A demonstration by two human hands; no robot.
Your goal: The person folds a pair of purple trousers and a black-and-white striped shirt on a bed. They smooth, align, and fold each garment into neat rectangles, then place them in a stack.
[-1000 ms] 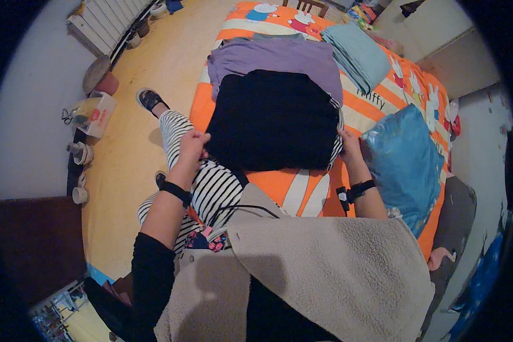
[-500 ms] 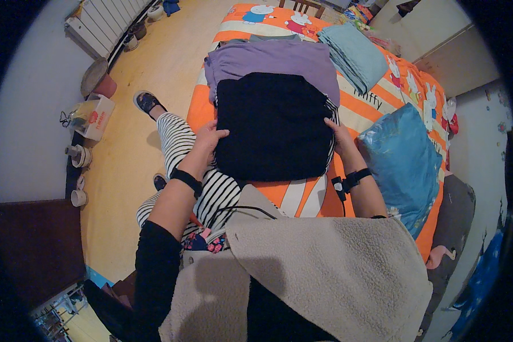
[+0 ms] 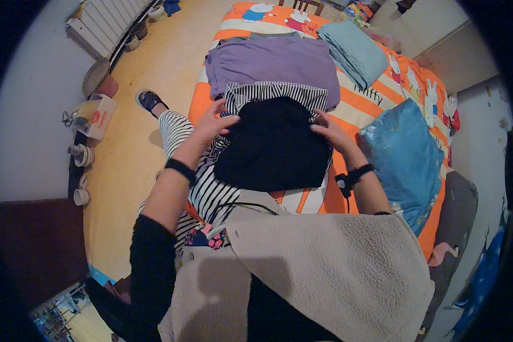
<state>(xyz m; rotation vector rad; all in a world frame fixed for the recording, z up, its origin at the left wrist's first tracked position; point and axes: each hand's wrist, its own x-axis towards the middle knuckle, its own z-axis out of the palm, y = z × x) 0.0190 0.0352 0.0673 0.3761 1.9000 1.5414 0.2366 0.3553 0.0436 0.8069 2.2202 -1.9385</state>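
Note:
A folded black garment lies in front of me at the near edge of the bed, partly over my lap. Black-and-white striped cloth shows along its far edge and at its sides. My left hand is at the upper left side of the garment, thumb and fingers apart. At the upper right side is my right hand, its fingers also apart, with the tips near the striped cloth. Neither hand visibly grips the fabric. Just beyond lies a folded purple garment.
An orange patterned sheet covers the bed. Folded light-green cloth lies at the far right, and a blue pillow is nearer on the right. Pots and a white box stand along the left wall below a radiator.
The black garment's far edge has come toward me, uncovering striped cloth behind it. Both hands have left its sides, moved inward, and now have their fingers spread.

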